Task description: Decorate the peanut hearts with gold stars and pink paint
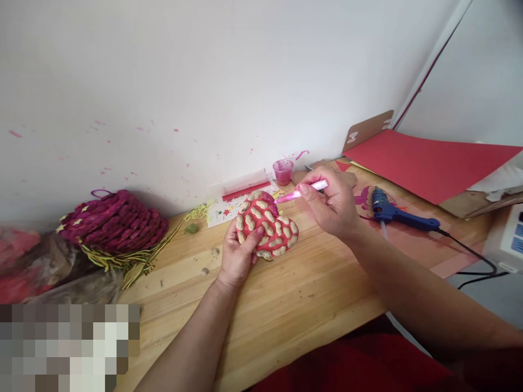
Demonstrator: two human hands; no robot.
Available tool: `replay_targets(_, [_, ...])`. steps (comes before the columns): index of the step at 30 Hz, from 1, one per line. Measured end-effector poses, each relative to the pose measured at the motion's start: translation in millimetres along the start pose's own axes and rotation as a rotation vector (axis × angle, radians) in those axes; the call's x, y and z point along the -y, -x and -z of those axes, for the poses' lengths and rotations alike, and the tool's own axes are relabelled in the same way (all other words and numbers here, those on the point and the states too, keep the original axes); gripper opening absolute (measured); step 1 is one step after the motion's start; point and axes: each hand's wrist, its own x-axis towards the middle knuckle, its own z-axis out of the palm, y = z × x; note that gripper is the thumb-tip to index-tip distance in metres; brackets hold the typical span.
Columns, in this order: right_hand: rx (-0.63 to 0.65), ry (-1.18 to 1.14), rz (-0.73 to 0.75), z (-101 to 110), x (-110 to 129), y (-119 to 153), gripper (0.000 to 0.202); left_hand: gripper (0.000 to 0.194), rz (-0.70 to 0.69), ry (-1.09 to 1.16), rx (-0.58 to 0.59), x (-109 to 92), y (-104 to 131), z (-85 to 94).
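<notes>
Red peanut-studded shape [267, 226] in left hand [238, 255], thumb [252, 239] atop, pink-stained brush [291, 196] pinched in higher right hand [332, 206]

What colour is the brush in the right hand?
White at the rear end, pink toward the tip; the brush shows best in the head view.

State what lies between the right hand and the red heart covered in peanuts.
The head view shows a slim pink and white paintbrush reaching from the right hand to the heart.
</notes>
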Motion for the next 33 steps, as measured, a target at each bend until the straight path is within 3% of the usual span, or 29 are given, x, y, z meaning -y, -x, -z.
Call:
replay_targets(7, [0.067, 0.046, 0.043, -3.5, 3.4, 3.7, 0.012, 0.045, -0.015, -0.051, -0.034, 1.8, -2.0, -0.2])
replay_targets(14, [0.167, 0.197, 0.229, -11.7, 9.1, 7.3, 0.009, 0.044, -0.114, -0.103, -0.029, 12.4, -5.4, 5.2])
replay_targets(22, [0.197, 0.313, 0.362, -13.5, 17.7, 9.2, 0.01, 0.033, -0.192, -0.256, -0.037, 7.0, -1.2, 2.5])
replay_targets(33, [0.255, 0.354, 0.364, -14.9, 20.5, 12.3, 0.012, 0.028, -0.244, -0.365, -0.035, 7.3, 0.0, 4.2])
